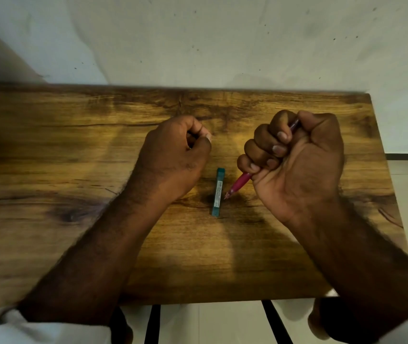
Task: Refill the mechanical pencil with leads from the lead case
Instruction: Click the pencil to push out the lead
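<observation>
A pink mechanical pencil is gripped in the fist of the right hand above a wooden table, with its metal tip slanted down to just beside a slim teal lead case, which lies flat on the table between the two hands. The left hand is held with fingers curled and thumb pressed to forefinger; whether anything small is pinched there cannot be told. The case is judged light, rigid and smooth, best pinched across its long sides, while the leads within would likely snap if bent.
</observation>
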